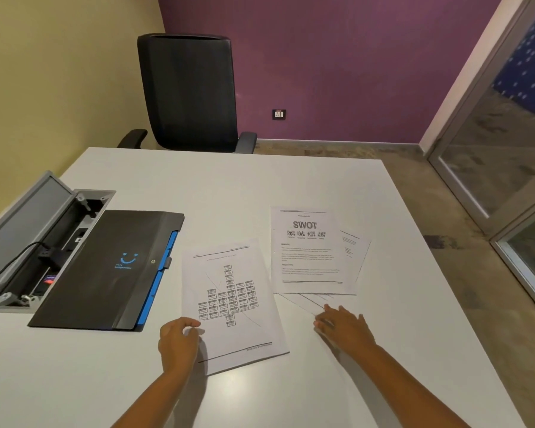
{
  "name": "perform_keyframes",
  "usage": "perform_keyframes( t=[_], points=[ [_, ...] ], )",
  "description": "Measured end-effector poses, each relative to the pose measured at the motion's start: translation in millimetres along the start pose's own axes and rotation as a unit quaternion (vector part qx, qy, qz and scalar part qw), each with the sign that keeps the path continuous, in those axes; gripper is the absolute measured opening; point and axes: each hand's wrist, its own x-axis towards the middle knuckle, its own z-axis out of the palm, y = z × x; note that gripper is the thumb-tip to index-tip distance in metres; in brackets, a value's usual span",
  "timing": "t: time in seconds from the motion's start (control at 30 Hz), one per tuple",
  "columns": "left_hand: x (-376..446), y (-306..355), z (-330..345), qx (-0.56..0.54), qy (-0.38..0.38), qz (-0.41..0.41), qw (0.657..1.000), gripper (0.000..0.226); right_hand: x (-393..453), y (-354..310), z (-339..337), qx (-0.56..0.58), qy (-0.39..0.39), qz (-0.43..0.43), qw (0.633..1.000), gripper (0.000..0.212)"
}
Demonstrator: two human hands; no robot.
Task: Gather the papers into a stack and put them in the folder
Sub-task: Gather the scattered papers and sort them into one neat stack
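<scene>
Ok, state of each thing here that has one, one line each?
Folder: closed, flat on the table.
Flowchart sheet: loose, apart from the pile.
SWOT pile: fanned, unsquared.
Cable box: lid open.
Left hand: fingers curled at the flowchart sheet's corner.
Right hand: flat on the pile's edge.

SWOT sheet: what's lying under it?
Under the SWOT sheet, more papers fan out: one printed sheet peeks out right, several edges near the right hand. Their count and contents are covered.

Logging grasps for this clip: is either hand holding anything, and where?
The left hand pinches the flowchart sheet at its near left edge. The right hand lies flat on the fanned papers, holding nothing.
</scene>
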Motion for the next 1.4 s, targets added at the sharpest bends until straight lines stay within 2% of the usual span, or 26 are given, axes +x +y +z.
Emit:
perform_keyframes(
  t=[0.03,0.17,0.33,0.47,0.6,0.77,0.97,1.13,1.27,1.33,1.4],
  points=[
    [-1,2,-1,-0.001,0.001,0.006,1.000,0.014,-1,3,-3,-0.015,0.011,0.017,1.000,0.045],
    [-2,9,0,0.004,0.004,0.017,1.000,0.014,-7,5,-16,-0.037,0.044,0.069,0.996,0.039],
    [-7,16,4,0.009,-0.005,0.027,1.000,0.020,-5,-5,-9,-0.083,0.102,0.036,0.991,0.034],
    [-7,19,5,0.007,-0.009,0.047,0.999,0.020,1,-9,6,-0.122,0.065,0.003,0.990,0.035],
    [1,12,6,0.008,-0.033,0.042,0.999,0.023,0,-6,16,-0.169,0.050,-0.004,0.984,0.050],
    [2,1,8,0.006,-0.083,0.004,0.997,0.021,-1,-8,30,-0.193,0.080,0.006,0.978,0.059],
    [1,0,9,-0.026,-0.117,-0.018,0.993,0.025,4,-13,23,-0.213,0.068,0.013,0.974,0.058],
    [-3,0,7,-0.032,-0.116,-0.014,0.993,0.025,4,-12,7,-0.200,-0.009,0.049,0.979,0.057],
    [-6,-5,10,-0.039,-0.122,-0.024,0.991,0.028,-10,-5,-5,-0.255,-0.112,0.123,0.952,0.065],
    [-5,-6,10,-0.041,-0.118,-0.025,0.992,0.029,-18,-4,-6,-0.307,-0.099,0.134,0.937,0.064],
    [-5,-4,11,-0.044,-0.116,-0.020,0.992,0.030,-21,-5,-5,-0.309,-0.054,0.093,0.945,0.059]
  ],
)
